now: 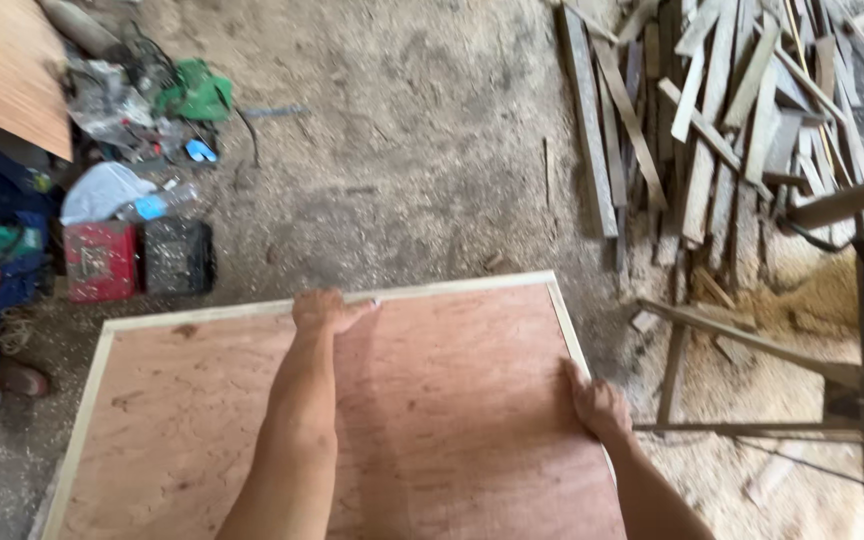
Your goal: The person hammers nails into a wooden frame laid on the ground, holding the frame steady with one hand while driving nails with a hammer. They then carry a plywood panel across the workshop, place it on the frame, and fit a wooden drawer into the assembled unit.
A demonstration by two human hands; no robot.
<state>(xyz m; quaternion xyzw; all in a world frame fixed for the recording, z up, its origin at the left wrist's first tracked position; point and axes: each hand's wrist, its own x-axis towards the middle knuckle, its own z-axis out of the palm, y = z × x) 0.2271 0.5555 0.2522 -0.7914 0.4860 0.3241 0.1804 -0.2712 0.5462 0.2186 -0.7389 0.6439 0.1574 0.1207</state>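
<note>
Our left hand [327, 310] grips the framed plywood panel [432, 400] at its far edge, our right hand [597, 405] curled on its side edge; framing looks done.

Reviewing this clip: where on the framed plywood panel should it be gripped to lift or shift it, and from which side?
Probably by its pale wood frame, at the edges. The plywood panel is broad and flat, so its face offers nothing to grasp. The left hand already rests on the far rail and the right hand on the right rail; curling fingers over those edges from outside looks best.
</note>
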